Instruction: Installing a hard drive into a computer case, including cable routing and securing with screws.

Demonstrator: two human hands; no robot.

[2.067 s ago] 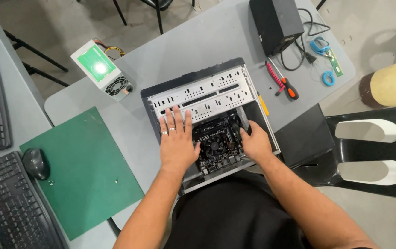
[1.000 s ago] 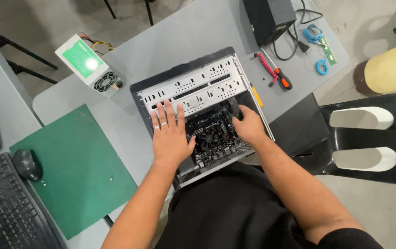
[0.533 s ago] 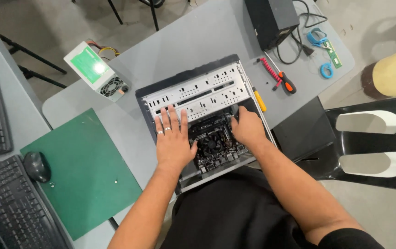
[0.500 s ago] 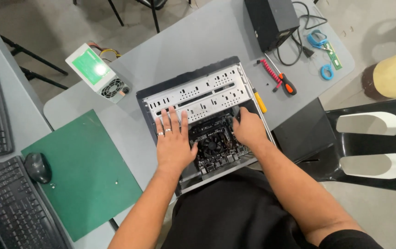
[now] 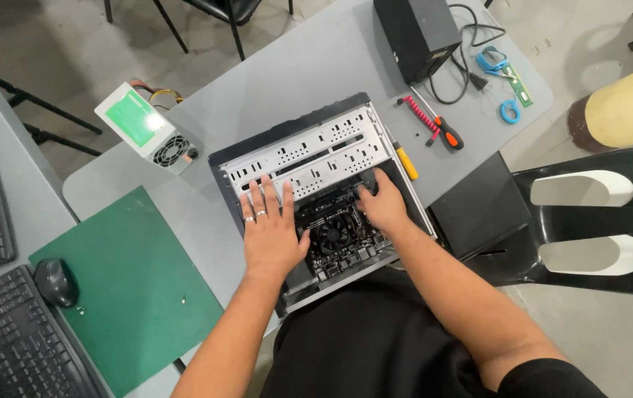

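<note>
My right hand (image 5: 381,206) slid toward 12 o'clock inside the PC case (image 5: 316,191); fingers curled, grip unclear. Left hand (image 5: 272,228) flat, fingers wide. Slip could nick the mobo (image 5: 335,236).

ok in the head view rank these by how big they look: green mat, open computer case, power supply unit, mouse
1. green mat and open computer case: they look alike in area, and hands cover part of the case, so no ranking between them
2. power supply unit
3. mouse
</note>
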